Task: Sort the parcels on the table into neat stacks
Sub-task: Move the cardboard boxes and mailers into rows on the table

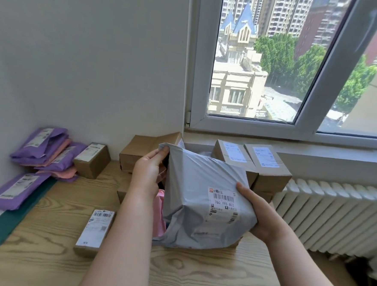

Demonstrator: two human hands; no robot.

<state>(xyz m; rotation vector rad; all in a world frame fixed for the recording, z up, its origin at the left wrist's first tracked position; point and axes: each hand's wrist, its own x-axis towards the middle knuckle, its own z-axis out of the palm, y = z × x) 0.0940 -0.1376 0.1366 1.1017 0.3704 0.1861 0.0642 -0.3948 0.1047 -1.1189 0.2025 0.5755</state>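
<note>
Nearest the camera, the bare grain of the wooden table [196, 277] is seen, with both forearms reaching across it. Just beyond, a long labelled box [94, 232] lies flat to the left of the left forearm, and a green mailer [3, 226] lies along the table's left edge. In the middle, a grey mailer bag [202, 188] is held up off the table. Its upper corner is pinched between the thumb and curled fingers of the left hand [146, 173]. Its lower right side is cradled by the right hand [258, 212], with the thumb laid on the front near the barcode label and the fingers hidden behind the bag. A pink mailer [160, 216] is glimpsed beneath; what else lies under the bag cannot be told. Farther left, a purple mailer [14, 191] overlaps the green one, and behind it a loose pile of purple and pink mailers [46, 150] is heaped against the wall, with a small brown box [92, 160] just beside it. At the back, a cardboard box [137, 152] sits in the corner and two labelled boxes [266, 164] stand by the sill. The step in hand is judged to be the lifting of the grey bag from the unsorted middle. Since soft mailers seem gathered at the left, the bag would next need to be carried there, laid flat and squared; being limp and bulky, it may slide.
</note>
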